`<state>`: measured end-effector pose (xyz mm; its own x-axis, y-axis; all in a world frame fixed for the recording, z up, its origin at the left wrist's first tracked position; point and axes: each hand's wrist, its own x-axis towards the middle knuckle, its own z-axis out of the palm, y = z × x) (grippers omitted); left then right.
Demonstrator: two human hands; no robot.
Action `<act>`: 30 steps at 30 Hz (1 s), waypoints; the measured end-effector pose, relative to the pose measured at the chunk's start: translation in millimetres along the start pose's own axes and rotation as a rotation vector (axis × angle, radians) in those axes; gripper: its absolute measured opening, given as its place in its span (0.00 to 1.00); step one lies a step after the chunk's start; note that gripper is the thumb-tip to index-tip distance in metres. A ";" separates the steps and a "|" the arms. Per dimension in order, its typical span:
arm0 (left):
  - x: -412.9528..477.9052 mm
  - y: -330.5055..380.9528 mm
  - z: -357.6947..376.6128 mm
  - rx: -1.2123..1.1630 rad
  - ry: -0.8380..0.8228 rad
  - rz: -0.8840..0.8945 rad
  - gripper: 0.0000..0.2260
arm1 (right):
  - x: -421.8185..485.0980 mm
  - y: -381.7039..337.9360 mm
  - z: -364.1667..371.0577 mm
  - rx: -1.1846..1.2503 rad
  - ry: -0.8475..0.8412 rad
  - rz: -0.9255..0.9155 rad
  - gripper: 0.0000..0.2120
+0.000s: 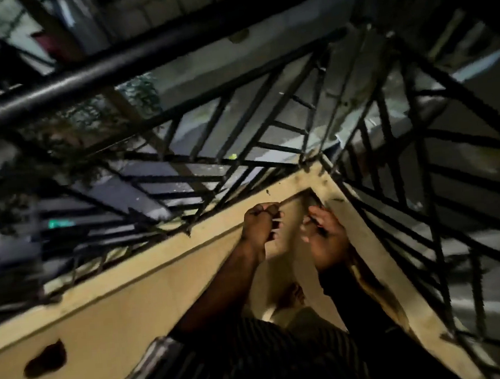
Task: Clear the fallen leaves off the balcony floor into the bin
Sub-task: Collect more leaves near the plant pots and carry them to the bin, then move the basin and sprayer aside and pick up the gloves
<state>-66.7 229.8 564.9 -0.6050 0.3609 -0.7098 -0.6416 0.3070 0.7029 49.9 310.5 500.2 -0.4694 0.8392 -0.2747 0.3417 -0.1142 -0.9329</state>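
I look down into the corner of the balcony. My left hand (259,223) is curled into a fist just below the cream ledge (157,251) and grips a thin pale stem (287,201) that points into the corner. My right hand (325,237) reaches into the same corner beside the right ledge. A dark piece, perhaps a leaf (317,218), lies against its fingers, but blur hides whether they hold it. A small dark scrap (338,200) lies on the ledge top. No bin is in view.
Black metal railing (238,136) rises from both ledges and meets at the corner. A dark patch (46,358) marks the cream wall at lower left. My bare foot (291,297) stands on the pale floor below my hands. Striped clothing fills the bottom of the view.
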 end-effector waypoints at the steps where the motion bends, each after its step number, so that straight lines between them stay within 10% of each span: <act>1: -13.5 -4.2 -12.5 -0.025 0.032 0.020 0.07 | -5.7 -4.3 3.2 0.004 -0.045 0.001 0.14; 30: -407.6 -297.1 -366.3 -0.974 1.139 0.224 0.04 | -486.3 -27.6 194.8 -0.201 -1.405 -0.055 0.12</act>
<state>197.8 -331.1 628.6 -0.4679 -0.6741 -0.5716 -0.2655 -0.5097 0.8184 110.2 -198.1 614.0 -0.8510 -0.3915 -0.3500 0.3486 0.0772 -0.9341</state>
